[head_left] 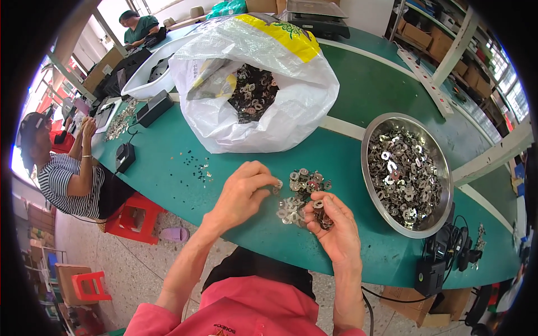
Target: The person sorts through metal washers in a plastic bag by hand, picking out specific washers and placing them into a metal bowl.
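Observation:
Between thumb and fingers, my left hand pinches a small metal part, shiny and flat. My right hand is curled around several stacked metal parts, ring-like with notched edges; its fingers hide some of them. Just beyond my hands, a loose pile of darker metal parts lies on the green table. Brighter silver parts lie nearer, touching or close to my right fingers. A steel bowl on the right is full of similar metal parts.
A white woven sack stands open ahead, with dark metal pieces inside. Black power adapters and cables sit at the right front. Tiny dark scraps are scattered left of my hands. A co-worker in stripes sits at the left; another person is farther back.

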The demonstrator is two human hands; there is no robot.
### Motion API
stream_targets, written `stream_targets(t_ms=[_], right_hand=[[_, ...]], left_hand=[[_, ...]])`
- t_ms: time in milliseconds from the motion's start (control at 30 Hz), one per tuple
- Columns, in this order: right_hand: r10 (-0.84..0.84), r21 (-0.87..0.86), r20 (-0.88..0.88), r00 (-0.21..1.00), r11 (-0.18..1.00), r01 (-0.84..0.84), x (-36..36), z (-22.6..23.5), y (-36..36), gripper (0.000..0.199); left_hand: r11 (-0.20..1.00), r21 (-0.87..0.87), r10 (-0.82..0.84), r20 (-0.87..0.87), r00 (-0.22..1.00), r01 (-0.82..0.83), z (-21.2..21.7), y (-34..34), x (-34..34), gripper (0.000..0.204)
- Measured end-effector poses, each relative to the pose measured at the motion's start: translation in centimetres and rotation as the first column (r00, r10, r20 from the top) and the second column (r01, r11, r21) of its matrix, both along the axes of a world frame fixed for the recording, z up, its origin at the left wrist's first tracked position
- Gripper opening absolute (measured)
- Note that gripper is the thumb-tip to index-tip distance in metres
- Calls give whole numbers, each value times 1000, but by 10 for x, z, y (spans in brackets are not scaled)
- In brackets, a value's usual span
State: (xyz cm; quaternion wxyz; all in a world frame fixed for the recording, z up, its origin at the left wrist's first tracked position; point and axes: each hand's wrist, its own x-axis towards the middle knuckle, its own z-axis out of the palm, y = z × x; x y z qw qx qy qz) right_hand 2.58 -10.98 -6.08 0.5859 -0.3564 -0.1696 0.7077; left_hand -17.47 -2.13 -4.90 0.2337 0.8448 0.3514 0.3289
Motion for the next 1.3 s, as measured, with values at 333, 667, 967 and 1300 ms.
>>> stream_targets(t_ms=[333,667,967,1300], right_hand=[[-20,-22,61,998,1000,21,-4,2,1,25],[36,21,91,995,999,-38,-9,1,2,24],[-8,66,103,995,998,1,-7,-3,1,23],[-28,17,34,999,999,27,-1,2,2,15]], left_hand=[[996,38,78,-36,996,-76,-17,0,-1,12],[978,-198,-36,108,993,57,7,-15,24,7],[972,-211,-68,169,983,103,11,-21,41,8],[989,-132,97,250,963,-65,-10,-3,30,14]])
